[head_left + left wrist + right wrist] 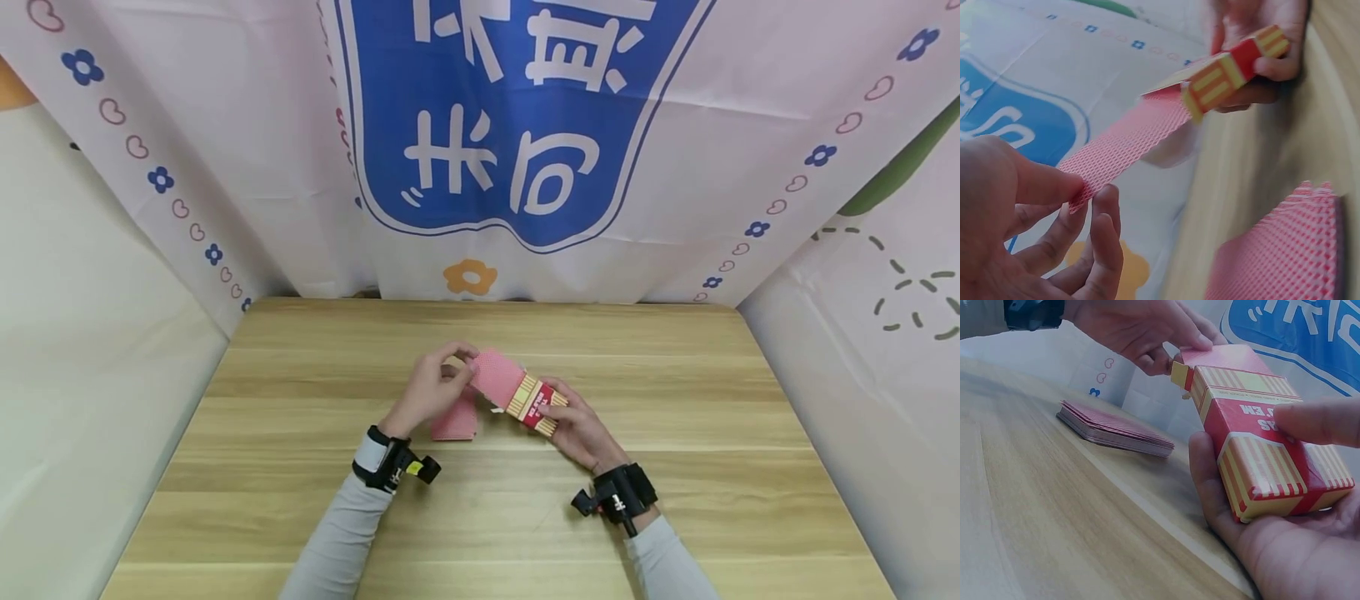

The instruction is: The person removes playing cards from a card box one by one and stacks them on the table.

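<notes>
One red-and-yellow card box [536, 404] sits in the person's right hand [583, 429], fingers and thumb gripping its sides and printed face above the wooden table [262, 467]. Its open end points up and left in the head view, its long axis slanting that way. Pink-patterned card stock [497, 377] projects from the opening along the same line, its outer end pinched between thumb and fingers of the left hand [431, 385]; how many cards this is cannot be told. One stack of playing cards [454, 421], pink backs up, rests on the tabletop just below; its cards cannot be counted.
</notes>
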Tool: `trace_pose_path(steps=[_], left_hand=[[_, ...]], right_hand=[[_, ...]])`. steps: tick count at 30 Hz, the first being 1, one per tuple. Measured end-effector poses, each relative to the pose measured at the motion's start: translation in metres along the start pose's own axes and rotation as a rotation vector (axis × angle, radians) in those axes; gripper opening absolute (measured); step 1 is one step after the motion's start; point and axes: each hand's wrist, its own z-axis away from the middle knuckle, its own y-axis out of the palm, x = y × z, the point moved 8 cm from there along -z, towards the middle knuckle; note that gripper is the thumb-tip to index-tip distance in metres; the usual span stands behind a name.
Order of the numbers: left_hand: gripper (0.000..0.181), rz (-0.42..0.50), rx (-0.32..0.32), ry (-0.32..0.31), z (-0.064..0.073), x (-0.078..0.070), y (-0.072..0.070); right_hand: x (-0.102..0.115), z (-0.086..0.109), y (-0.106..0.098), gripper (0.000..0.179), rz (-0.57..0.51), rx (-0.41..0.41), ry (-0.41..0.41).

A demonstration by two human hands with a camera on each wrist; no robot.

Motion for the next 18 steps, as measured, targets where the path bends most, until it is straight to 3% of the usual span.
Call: trace_pose_path(steps=[8,18], left_hand=[[0.024,0.04,-0.023,-0.017,-0.002,0.007,-0.027],[0.022,-0.129,0.005,-0.066,-0.002,0.02,-0.042]], right_hand=[[0.0,0.001,0.001,0.047,-0.004,0.015,-0.014],[0.0,-0.002,-0.001,0.049,-0.009,0.029,-0.011]])
